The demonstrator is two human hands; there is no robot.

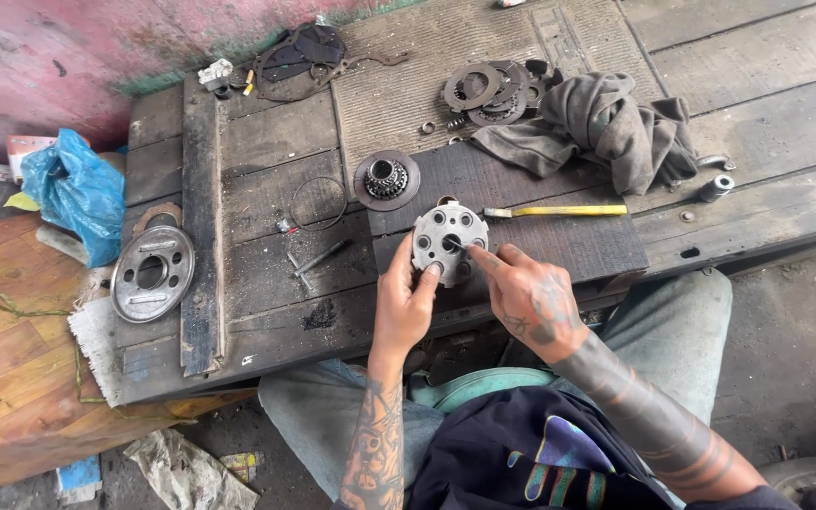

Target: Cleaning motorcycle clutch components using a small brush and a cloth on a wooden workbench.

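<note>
Weathered dark planks formed the work surface, set low before a seated person and stained with grease. Near its front edge, at the middle, stood a round grey metal hub ringed with holes, tipped up to face the person. The left hand steadied it from the lower left, its grip narrow, thumb and fingertips pressed against the rim. The right hand came from the right, most fingers curled, its index finger stretched out and touching the hub's central hole; it held nothing. Both forearms were tattooed.

Just behind the hub lay a yellow-handled tool, pointing left to right. Up and to the left sat a dark disc carrying a small toothed gear. Beside that lay a thin wire ring, and below it a loose bolt. Farther back, a stack of flat clutch plates rested next to a crumpled grey rag. A dark gasket-shaped cover lay at the far edge. At the left end of the planks sat a large round metal plate with slots and holes. Off the planks to the left was a blue plastic bag. A small cylindrical socket lay well to the right.
</note>
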